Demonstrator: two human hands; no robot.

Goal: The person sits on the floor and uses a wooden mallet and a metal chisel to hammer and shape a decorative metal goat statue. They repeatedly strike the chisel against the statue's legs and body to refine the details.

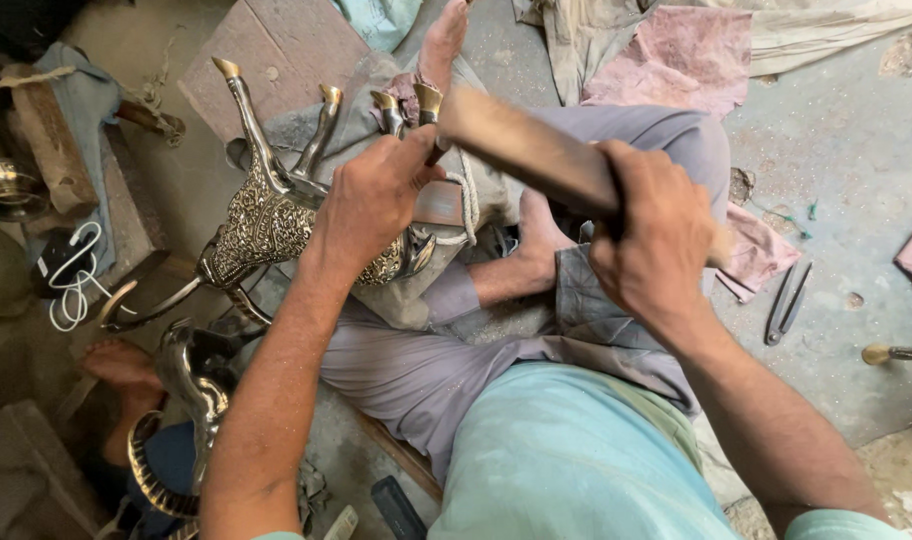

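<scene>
An engraved metal animal figure (261, 215) lies upside down across my lap, its brass-tipped legs pointing up. My left hand (371, 195) presses on its body near the rear legs and pinches a small tool whose end is hidden under my fingers. My right hand (651, 235) grips a thick wooden mallet (526, 150), whose head hovers just right of the legs. A cloth pad (421, 285) cushions the figure on my knees.
A second metal animal figure (191, 385) with curved horns lies at lower left beside another person's foot (121, 365). Pliers (788, 302) and a brass-ended tool (896, 353) rest on the dusty floor at right. Rags and a stone slab (276, 45) lie beyond my feet.
</scene>
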